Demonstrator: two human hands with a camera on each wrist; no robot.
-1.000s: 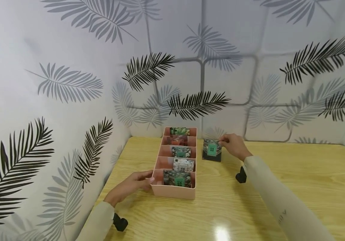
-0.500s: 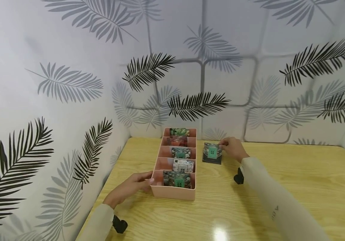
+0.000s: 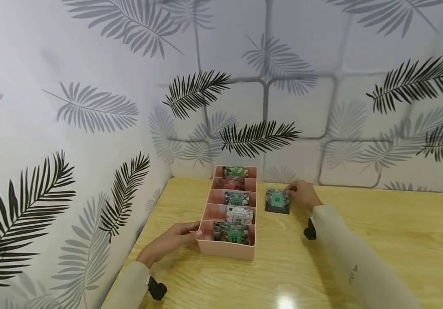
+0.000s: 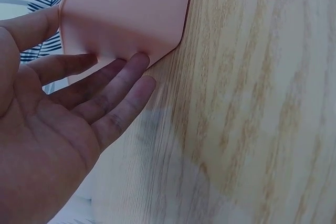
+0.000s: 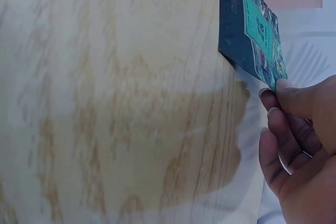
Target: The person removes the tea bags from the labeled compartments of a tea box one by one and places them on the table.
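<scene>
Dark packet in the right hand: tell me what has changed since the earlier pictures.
The dark packet and the right hand pinching it have come slightly down the head view, relative to the far edge of the table; lowered or drawn nearer, I cannot tell. Nothing was let go. The left hand stays at the pink box, which has not visibly moved.
</scene>
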